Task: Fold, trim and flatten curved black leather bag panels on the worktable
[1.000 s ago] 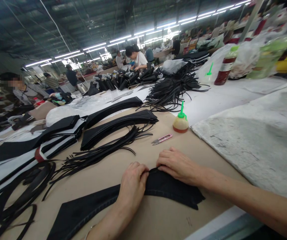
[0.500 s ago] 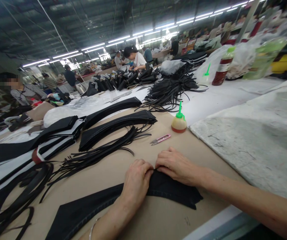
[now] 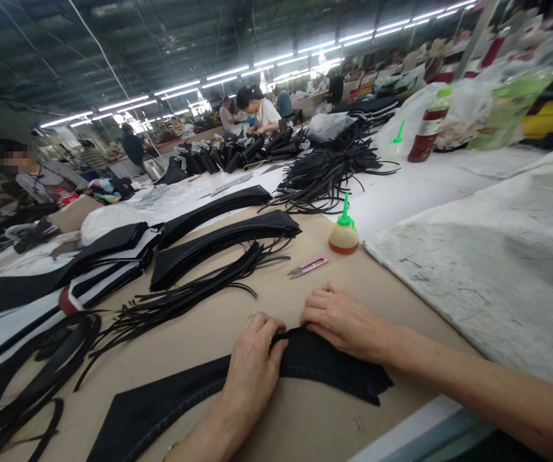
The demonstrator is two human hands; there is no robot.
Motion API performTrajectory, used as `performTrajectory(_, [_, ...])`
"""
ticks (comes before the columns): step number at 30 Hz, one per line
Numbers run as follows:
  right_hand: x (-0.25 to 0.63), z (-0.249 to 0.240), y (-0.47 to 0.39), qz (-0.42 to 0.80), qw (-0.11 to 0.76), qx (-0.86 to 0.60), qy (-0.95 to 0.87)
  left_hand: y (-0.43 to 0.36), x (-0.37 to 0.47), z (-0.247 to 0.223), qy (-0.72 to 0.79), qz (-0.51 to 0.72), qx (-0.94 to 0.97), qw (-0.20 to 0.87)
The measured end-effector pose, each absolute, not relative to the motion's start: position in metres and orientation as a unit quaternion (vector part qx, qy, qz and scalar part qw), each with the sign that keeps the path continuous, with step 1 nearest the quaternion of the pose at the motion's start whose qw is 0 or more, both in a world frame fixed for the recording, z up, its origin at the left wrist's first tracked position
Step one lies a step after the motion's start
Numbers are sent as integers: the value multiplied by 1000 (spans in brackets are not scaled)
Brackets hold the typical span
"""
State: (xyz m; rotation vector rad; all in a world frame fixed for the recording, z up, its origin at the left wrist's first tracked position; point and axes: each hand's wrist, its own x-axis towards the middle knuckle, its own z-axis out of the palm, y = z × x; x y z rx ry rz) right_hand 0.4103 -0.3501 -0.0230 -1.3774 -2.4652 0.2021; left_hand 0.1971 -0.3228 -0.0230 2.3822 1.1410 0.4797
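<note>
We are working with both hands on a curved black piece, which is lying flat on the brown-covered surface, directly in front of us, with its left end running out past the lower edge of the view. A pale line is following its lower, inward-curving edge. Our left hand is gripping the upper edge near the middle, with the black material sitting between thumb and forefinger. Our right hand is resting just beside it, fingers curling and tips touching the same edge; we are not able to tell whether it is pinching the material or only pressing on it. Beyond the hands, pink-handled snips are lying on the surface, with their blades pointing left. A squat bottle with a green spout is standing upright near the snips and is holding reddish liquid at its base. To the left, a bundle of thin black strips is lying in front of a stack of curved black pieces. A stained pale sheet is covering the area at the right.
</note>
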Motion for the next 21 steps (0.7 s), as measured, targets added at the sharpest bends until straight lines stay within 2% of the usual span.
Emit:
performTrajectory(3, [410,-25,-352,26,145,-470,-870,-327,192,-25,403,180,873,206])
performTrajectory(13, [415,-41,-360,-55,153,-418,-894,-331,183,-48,297,208,931,26])
performTrajectory(21, [416,-44,-366,-65,145,-406,-900,-340,178,-48,289,168,943,12])
